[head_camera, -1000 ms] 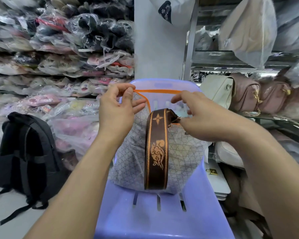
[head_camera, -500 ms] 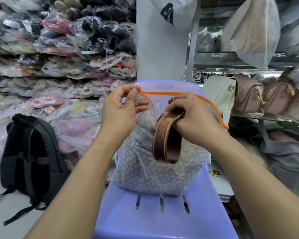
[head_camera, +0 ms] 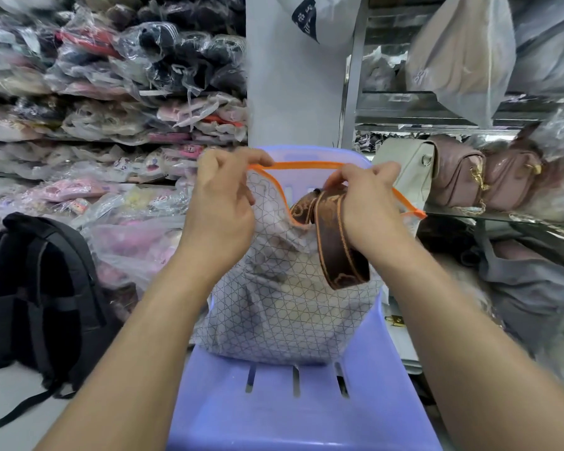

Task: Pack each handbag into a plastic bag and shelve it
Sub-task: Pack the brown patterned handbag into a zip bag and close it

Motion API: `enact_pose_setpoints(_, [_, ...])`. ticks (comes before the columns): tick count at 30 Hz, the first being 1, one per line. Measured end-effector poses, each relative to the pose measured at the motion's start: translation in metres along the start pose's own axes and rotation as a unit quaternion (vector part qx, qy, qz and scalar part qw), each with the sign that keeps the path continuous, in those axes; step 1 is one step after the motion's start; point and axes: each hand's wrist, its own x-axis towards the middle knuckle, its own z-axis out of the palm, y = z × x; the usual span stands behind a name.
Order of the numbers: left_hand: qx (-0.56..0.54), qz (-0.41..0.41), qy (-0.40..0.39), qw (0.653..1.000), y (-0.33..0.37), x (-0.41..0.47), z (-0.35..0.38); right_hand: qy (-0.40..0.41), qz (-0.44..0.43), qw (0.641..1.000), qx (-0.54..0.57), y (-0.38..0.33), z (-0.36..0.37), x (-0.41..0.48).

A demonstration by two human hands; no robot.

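A patterned plastic bag with an orange zip edge stands on a blue plastic chair, a pale handbag showing dimly through it. A wide brown strap with orange pattern hangs folded over the bag's mouth. My left hand pinches the orange edge at its left end. My right hand grips the top of the strap at the bag's opening, its fingertips also at the orange edge.
A black backpack stands on the floor at left. Stacks of bagged goods fill the left shelves. On the right shelf sit a cream handbag and pink handbags; a bagged item hangs above.
My right hand gathered the brown strap from hanging down the front and folded it up to the bag's opening. The orange edge has been pulled wider. My left hand kept its pinch.
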Motion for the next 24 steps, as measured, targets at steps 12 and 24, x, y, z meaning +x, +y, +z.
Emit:
enact_pose_setpoints(12, [0.187,-0.006,-0.241,0.952,0.015,-0.021,0.010,-0.105,0.040,0.993,-0.040,0.015,-0.007,0.004])
enact_pose_setpoints(24, [0.315,0.011,-0.113,0.942,0.005,-0.023,0.036,-0.290,-0.140,0.946,0.044,0.013,-0.042,-0.013])
